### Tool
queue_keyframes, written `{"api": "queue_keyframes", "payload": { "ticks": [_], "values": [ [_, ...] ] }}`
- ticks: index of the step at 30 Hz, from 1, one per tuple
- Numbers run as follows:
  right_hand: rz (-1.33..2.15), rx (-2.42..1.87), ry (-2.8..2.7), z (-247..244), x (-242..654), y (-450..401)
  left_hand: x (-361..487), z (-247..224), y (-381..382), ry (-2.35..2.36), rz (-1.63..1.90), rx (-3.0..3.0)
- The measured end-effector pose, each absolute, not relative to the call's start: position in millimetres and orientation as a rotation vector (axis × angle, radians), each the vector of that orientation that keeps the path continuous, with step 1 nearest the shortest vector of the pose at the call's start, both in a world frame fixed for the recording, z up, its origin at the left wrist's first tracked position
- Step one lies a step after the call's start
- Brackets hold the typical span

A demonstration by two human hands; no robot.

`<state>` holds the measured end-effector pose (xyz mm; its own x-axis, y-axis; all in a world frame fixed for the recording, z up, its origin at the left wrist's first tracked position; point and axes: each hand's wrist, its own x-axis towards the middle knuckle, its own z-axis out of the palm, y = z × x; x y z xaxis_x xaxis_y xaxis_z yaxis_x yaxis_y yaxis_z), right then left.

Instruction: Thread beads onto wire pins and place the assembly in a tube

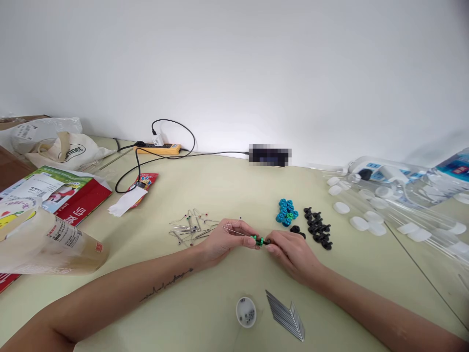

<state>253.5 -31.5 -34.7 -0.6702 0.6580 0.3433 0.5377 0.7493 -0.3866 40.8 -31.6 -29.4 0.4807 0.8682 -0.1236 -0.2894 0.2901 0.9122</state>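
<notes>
My left hand (234,237) pinches a small green metal spool-shaped part (259,241) between thumb and fingers. A thin bent wire (231,228) runs back from it over that hand. From the other side, my right hand (293,252) grips a small black piece (267,241) that meets the green part's end; how they join is too small to tell. Beyond the right hand lie a pile of blue metal parts (286,213), rows of black knob-like pieces (318,228) and a loose black piece (297,231). Thin wires with coloured ends (190,229) are scattered behind the left hand.
In front stand a white cup (246,312) of tiny metal bits and a row of bent silver rods (286,315). A drink cup (62,239) and red box (86,200) are left. Clear tubes with white caps (375,222) lie right. A cable (216,153) crosses the back.
</notes>
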Motion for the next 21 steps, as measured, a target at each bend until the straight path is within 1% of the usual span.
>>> {"api": "queue_keyframes", "payload": {
  "ticks": [12, 21],
  "values": [
    [0.327, -0.767, -2.375, -37.8, 253.3, -29.5, 39.2, -33.0, -29.8, 0.688, 0.874, 0.972],
    [0.347, -0.787, -2.443, -37.1, 253.5, -30.5, 39.7, -30.8, -30.8, 0.678, 0.853, 1.003]
  ]
}}
